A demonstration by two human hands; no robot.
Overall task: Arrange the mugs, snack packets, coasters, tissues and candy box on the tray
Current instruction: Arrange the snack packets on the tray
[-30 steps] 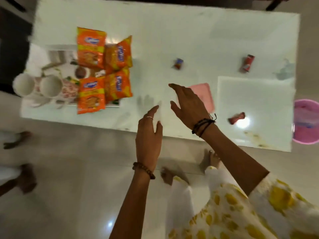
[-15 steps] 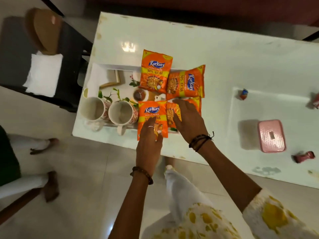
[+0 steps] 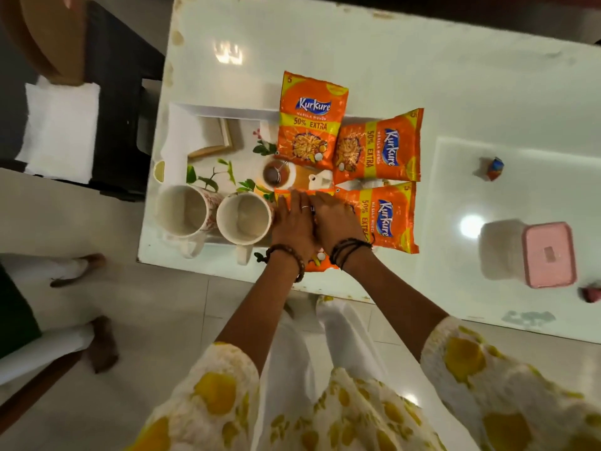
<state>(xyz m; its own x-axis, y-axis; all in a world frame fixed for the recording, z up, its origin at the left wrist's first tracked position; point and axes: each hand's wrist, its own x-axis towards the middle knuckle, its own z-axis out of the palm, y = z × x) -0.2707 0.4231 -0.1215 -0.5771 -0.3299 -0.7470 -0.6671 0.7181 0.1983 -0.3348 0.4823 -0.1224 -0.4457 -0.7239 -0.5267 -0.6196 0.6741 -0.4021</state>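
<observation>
A white printed tray [image 3: 227,109] lies on the left part of the white table [image 3: 390,70]. Two white mugs [image 3: 182,211] [image 3: 244,218] stand side by side at the tray's near left. Several orange Kurkure snack packets lie on its right side: one upright [image 3: 310,120], two turned sideways [image 3: 379,148] [image 3: 387,219], and one near packet [image 3: 317,263] mostly hidden under my hands. My left hand [image 3: 292,226] and my right hand [image 3: 335,219] lie flat side by side, pressing on that packet. A pink candy box [image 3: 549,253] sits on the table at the right.
Small wrapped candies lie on the table at right [image 3: 492,166] [image 3: 592,294]. A dark side table [image 3: 117,92] with a white folded cloth [image 3: 60,125] stands to the left. Another person's feet [image 3: 97,340] are on the floor at left.
The view swung left over the tray. Both hands moved from mid-air over the table's middle onto the near packet and now press it flat.
</observation>
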